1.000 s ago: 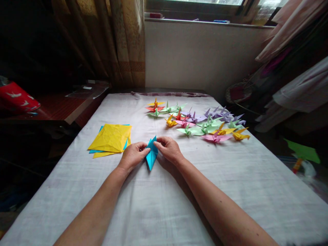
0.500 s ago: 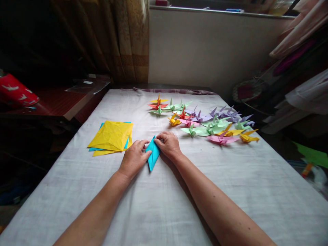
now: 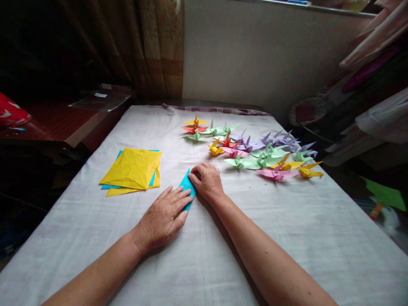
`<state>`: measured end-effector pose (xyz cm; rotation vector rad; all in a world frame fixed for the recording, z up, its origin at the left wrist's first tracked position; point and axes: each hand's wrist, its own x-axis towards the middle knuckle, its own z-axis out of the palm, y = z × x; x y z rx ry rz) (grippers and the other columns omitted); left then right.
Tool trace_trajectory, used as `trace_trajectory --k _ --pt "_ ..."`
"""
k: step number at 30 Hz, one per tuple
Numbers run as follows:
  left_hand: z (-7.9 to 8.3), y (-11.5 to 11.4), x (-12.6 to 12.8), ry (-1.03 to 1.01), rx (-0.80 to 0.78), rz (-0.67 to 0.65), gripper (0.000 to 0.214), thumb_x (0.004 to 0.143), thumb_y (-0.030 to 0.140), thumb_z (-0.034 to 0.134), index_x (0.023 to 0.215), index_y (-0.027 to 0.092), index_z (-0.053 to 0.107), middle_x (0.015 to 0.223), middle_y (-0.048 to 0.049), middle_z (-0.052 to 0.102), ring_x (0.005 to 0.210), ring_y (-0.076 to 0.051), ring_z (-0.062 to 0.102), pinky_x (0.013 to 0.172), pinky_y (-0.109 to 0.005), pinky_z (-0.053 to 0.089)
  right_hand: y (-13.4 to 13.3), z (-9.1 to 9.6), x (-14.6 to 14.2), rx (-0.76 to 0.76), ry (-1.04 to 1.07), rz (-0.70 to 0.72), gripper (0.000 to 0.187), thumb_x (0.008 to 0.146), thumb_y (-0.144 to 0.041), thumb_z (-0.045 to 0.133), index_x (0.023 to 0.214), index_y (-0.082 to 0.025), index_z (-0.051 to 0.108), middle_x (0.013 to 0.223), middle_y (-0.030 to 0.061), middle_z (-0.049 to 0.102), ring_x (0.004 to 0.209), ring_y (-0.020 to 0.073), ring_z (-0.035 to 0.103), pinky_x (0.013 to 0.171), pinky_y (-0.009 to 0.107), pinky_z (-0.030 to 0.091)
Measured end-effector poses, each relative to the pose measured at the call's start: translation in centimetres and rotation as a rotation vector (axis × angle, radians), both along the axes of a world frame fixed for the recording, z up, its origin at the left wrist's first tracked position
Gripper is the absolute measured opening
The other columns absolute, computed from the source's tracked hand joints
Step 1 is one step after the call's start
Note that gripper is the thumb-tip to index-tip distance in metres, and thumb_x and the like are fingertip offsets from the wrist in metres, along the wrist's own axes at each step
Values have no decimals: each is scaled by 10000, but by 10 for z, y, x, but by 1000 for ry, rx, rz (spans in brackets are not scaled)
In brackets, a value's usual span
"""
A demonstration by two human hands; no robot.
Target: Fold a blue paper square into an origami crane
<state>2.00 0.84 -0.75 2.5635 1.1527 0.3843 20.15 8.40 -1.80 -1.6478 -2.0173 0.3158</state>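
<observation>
A folded piece of blue origami paper (image 3: 189,185) lies on the white cloth between my hands, its narrow tip pointing away from me. My left hand (image 3: 166,214) is flat, its fingers stretched out and pressing on the paper's left and lower part, which they partly cover. With fingers curled, my right hand (image 3: 207,180) pinches the paper's upper right edge. To the left lies a stack of yellow paper squares (image 3: 134,168) with blue paper (image 3: 110,186) showing between them.
Several folded paper cranes (image 3: 266,159) in purple, green, pink, red and yellow stand at the back right of the cloth-covered table (image 3: 255,238). A reddish-brown side table (image 3: 54,123) with a clear plastic bag (image 3: 105,100) adjoins at the left.
My left hand has gone from holding the blue paper's edge to lying flat across it. My right hand stays at the upper edge. The view has tilted slightly downward.
</observation>
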Motion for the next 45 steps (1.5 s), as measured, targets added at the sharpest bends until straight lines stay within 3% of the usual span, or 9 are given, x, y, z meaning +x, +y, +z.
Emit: trace_trajectory --k 6,13,18,24,31,37,45 --pt "-1 -3 1 21 38 2 399 950 281 425 1297 198 602 1398 -76 583 1348 -244 469 1192 -509 240 -1 -1 0 6 5 -25 174 856 -354 640 964 -219 651 953 42 683 947 229 566 841 345 363" --pt "-2 -2 4 0 42 14 383 949 268 428 1275 197 615 1367 -83 608 1341 -237 477 1190 -497 257 -1 -4 -2 51 -89 14 606 730 -565 726 1185 -193 578 1308 127 575 1192 303 485 975 414 334" --pt "-1 -3 4 -32 11 21 367 937 275 455 1255 212 625 1372 -77 605 1331 -238 489 1195 -506 239 10 -5 -5 38 -137 -79 437 800 -543 674 1075 -209 612 1259 127 589 1145 299 494 931 412 346" --pt "0 -6 3 -3 -23 16 390 941 338 476 1296 229 594 1414 -69 570 1372 -243 444 1211 -507 174 15 -4 -8 22 -165 -114 367 849 -506 632 1065 -211 615 1259 113 588 1139 291 486 912 408 340" --pt "0 -13 -5 137 -66 -31 628 915 499 508 1486 273 378 1558 -66 365 1464 -247 280 1220 -487 76 16 -3 -8 9 -147 -127 347 853 -492 631 1072 -223 624 1273 106 584 1151 289 486 925 416 345" --pt "8 -11 -14 174 -95 -104 636 931 553 439 1502 289 344 1554 -81 355 1460 -263 286 1204 -524 91 16 -3 -8 14 -144 -141 341 847 -501 636 1056 -231 632 1245 100 595 1135 282 493 921 411 353" --pt "14 -22 -18 203 -94 -126 675 900 571 496 1489 266 374 1544 -93 379 1435 -290 342 1196 -542 79 16 -3 -9 30 -166 -140 349 840 -511 644 1044 -229 646 1204 94 620 1101 278 513 898 394 360"
